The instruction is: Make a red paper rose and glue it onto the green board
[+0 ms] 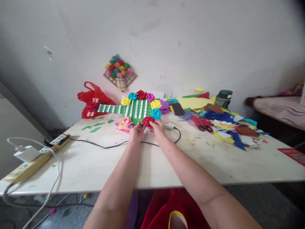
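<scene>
A green paper guitar with white strips and strings lies on the table, its neck pointing left. Paper flowers in yellow, blue, red, purple and pink line the edge of its body. My left hand grips the guitar's near edge, between a pink paper flower and a red paper flower. With its fingers closed on the right side of that red flower, my right hand holds it against the near edge. A blue paper flower sits just above the right hand. The fingertips are partly hidden.
A black cord crosses the table from a power strip at left. Scissors, a heap of paper scraps and a green bottle are at right. Green paper leaves lie left; a red plastic bag stands behind.
</scene>
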Demonstrator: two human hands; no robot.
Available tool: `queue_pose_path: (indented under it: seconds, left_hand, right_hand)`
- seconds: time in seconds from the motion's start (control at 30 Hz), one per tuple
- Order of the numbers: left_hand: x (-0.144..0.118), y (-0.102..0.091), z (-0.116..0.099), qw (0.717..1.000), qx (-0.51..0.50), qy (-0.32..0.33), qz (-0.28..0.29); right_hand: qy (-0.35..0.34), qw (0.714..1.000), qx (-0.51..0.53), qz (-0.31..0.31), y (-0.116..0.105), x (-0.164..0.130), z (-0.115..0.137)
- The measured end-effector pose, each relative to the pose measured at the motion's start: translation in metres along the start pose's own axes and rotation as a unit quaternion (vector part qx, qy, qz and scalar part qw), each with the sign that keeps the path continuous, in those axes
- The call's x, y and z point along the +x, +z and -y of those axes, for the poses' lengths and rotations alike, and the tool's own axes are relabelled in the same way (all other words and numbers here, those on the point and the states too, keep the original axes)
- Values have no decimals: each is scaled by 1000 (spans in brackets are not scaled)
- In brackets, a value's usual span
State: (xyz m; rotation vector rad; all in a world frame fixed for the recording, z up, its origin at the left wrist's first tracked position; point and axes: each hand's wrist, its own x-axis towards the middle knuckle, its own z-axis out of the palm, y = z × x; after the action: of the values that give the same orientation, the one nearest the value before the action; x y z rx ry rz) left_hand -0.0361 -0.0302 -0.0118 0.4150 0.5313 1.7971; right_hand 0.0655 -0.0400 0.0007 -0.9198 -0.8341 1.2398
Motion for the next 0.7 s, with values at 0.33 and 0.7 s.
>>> queue_pose_path:
  seconds: [0.33, 0.7]
  left_hand:
    - [4, -5, 3, 999, 6, 9, 48]
    - [7, -8, 5, 998, 15, 12, 57]
  right_hand:
    - [-1, 998, 38, -46, 1, 3, 3]
    - [-5, 997, 45, -57, 1, 7, -3]
